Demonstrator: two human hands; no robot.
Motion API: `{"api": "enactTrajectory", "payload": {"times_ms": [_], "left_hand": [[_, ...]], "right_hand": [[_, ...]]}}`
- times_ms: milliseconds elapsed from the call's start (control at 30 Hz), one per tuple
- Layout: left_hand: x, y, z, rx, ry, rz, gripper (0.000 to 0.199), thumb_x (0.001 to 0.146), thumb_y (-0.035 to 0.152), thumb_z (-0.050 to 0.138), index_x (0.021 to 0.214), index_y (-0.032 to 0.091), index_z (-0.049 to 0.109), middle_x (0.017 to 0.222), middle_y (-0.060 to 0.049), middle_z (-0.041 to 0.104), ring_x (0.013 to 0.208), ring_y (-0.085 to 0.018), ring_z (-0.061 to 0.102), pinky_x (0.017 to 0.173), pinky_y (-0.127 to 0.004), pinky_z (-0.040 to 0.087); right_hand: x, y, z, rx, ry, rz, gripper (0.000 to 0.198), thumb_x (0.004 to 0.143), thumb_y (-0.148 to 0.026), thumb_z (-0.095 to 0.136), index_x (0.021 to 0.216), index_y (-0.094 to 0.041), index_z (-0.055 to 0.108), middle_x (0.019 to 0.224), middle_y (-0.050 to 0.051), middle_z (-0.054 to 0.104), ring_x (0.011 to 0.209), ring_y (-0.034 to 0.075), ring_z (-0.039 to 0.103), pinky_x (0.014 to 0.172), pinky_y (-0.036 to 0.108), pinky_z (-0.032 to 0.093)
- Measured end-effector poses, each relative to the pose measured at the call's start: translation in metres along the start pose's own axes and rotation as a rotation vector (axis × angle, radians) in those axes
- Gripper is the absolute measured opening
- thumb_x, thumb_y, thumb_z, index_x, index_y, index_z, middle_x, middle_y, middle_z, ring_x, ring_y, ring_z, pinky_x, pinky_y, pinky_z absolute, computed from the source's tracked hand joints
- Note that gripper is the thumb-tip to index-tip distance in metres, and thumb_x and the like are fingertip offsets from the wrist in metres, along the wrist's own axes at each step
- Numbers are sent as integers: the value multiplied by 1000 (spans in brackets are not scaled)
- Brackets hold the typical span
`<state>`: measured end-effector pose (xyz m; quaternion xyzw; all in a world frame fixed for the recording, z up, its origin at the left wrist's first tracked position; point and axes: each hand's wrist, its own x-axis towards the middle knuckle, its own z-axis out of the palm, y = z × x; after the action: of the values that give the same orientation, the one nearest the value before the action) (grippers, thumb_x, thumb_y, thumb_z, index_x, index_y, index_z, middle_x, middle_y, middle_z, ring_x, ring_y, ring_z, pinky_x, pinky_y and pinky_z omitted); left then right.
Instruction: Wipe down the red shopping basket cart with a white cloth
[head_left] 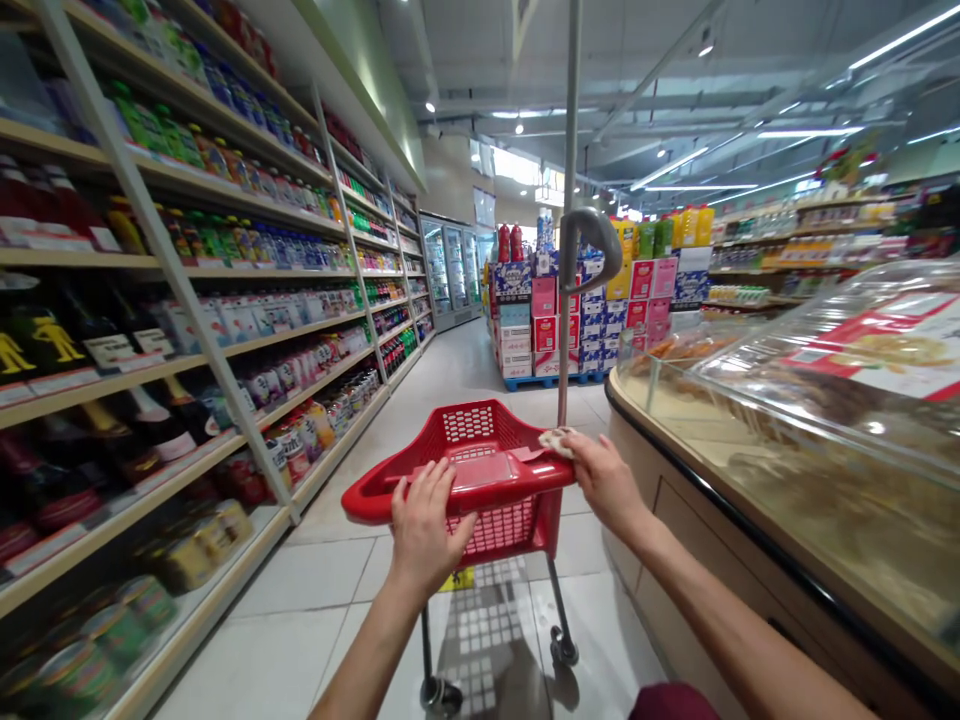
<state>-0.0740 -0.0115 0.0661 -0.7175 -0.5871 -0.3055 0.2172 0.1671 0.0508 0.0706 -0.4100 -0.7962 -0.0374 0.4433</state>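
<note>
A red plastic shopping cart (471,425) stands in front of me on the floor, with its wide red handle (495,487) towards me. My left hand (429,525) grips the left part of the handle, fingers over the top and thumb on the near side. At the right end of the handle, my right hand (606,482) is closed on a crumpled whitish cloth (556,441), which touches the red plastic. The cart's basket looks bare where I can see into it. A grey pole (568,350) with a loop grip (600,250) rises by the cart's right side.
Shelves of bottles and cans (262,260) line the left side. To the right is a display counter (720,480) with clear-lidded food packs (862,340). Stacked drink cartons (555,320) stand ahead on a blue pallet (525,381). Glass-door fridges (450,265) are farther back along the tiled aisle.
</note>
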Motion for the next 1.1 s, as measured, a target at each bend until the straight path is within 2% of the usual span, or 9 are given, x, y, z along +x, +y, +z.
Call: {"api": "enactTrajectory", "payload": {"times_ms": [167, 367, 433, 600, 667, 800, 933, 1000, 1100], "left_hand": [[0, -1, 1, 6, 7, 0, 47, 72, 37, 48, 115, 18, 46, 124, -11, 50, 115, -26, 43, 98, -48, 21], [-1, -5, 0, 30, 13, 18, 45, 73, 35, 47, 115, 17, 46, 123, -11, 51, 116, -25, 43, 98, -46, 22], [-1, -4, 0, 36, 25, 11, 45, 72, 34, 47, 114, 17, 47, 122, -11, 52, 115, -25, 44, 97, -46, 23], [-1, -4, -3, 39, 35, -1, 45, 72, 35, 47, 113, 17, 48, 123, -11, 51, 115, -25, 44, 97, -46, 23], [-2, -4, -3, 35, 29, 5, 45, 72, 35, 47, 113, 17, 48, 123, -11, 51, 115, -25, 44, 98, -46, 23], [-2, 0, -1, 23, 41, -6, 45, 71, 35, 48, 114, 18, 48, 122, -11, 52, 115, -26, 44, 98, -46, 23], [1, 5, 3, 13, 49, -20, 46, 71, 35, 48, 114, 18, 48, 122, -11, 52, 114, -27, 45, 97, -47, 23], [2, 7, 4, 8, 43, -24, 46, 72, 35, 48, 114, 19, 48, 122, -11, 52, 113, -27, 45, 97, -48, 23], [3, 10, 5, 5, 36, -15, 45, 73, 35, 49, 115, 20, 48, 122, -12, 52, 113, -26, 45, 97, -48, 23]], "right_hand": [[-3, -16, 8, 76, -43, -231, 34, 80, -10, 37, 106, -23, 54, 117, 6, 56, 115, 16, 45, 97, 42, 30], [26, 40, -12, 106, -78, 192, 28, 74, -11, 42, 87, -23, 64, 94, 3, 67, 89, 19, 62, 80, 36, 46], [23, 36, -13, 185, -91, 146, 29, 74, -11, 40, 88, -23, 63, 93, 2, 67, 88, 17, 62, 80, 33, 47], [0, -10, -5, 206, -40, -160, 31, 77, -10, 39, 98, -23, 58, 108, 2, 61, 105, 16, 52, 94, 37, 37], [-1, -10, -5, 158, -25, -128, 31, 77, -10, 39, 99, -23, 58, 110, 3, 60, 105, 17, 52, 92, 38, 39], [1, -2, -4, 82, 50, 81, 33, 75, -11, 40, 101, -20, 57, 107, 6, 62, 97, 19, 57, 83, 37, 46], [-7, -22, 7, 143, 49, -173, 33, 78, -11, 39, 105, -20, 55, 114, 6, 58, 108, 16, 50, 89, 32, 43], [-8, -22, 10, 100, 60, -211, 34, 79, -12, 38, 107, -21, 54, 114, 6, 58, 109, 16, 49, 93, 37, 38], [-4, 0, 8, -18, 134, 5, 35, 78, -12, 37, 108, -20, 54, 106, 7, 63, 99, 18, 56, 93, 45, 35]]}}
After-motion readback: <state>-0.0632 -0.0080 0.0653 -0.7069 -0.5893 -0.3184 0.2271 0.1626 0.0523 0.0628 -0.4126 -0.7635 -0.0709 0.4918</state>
